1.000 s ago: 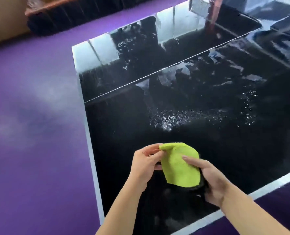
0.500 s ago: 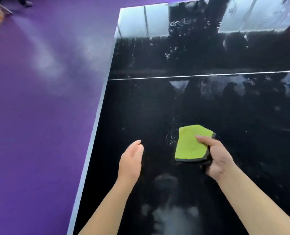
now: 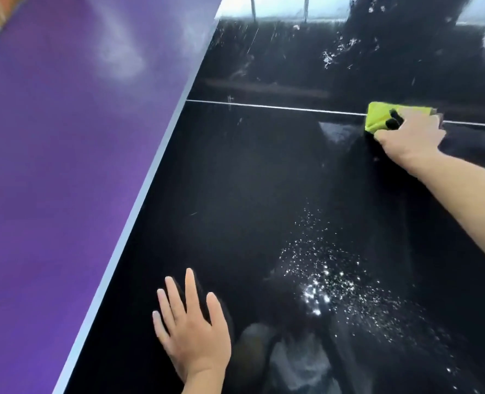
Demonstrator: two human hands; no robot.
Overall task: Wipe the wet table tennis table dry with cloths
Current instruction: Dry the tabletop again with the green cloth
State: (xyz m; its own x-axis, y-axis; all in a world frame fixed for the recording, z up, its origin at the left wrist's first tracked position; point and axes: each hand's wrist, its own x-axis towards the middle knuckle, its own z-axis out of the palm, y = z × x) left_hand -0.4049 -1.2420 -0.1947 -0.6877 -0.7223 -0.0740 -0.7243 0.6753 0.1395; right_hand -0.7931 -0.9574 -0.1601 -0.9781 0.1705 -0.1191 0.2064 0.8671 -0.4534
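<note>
My right hand [image 3: 409, 135] grips the cloth [image 3: 379, 119]: thumb and fingers are curled round it, and the cloth is bunched beneath the palm. It is yellow-green with a dark underside showing at the folds. It sits on the table [image 3: 235, 180] at the far right, directly over the thin white line [image 3: 264, 107] that crosses the black surface. My right arm is stretched well forward to reach it.

My left hand [image 3: 191, 334] holds nothing. Its fingers are straight and spread, palm down, low over the near part of the table, close to the pale edge band [image 3: 139, 206]. I cannot tell whether the palm actually touches the surface.

The table top is glossy black and reflective. A patch of water droplets [image 3: 321, 282] lies between my two hands, nearer the left hand and well apart from the cloth. More droplets and streaks [image 3: 332, 55] show beyond the white line, towards the far end.

A purple floor [image 3: 51, 166] runs alongside the table's left edge.
</note>
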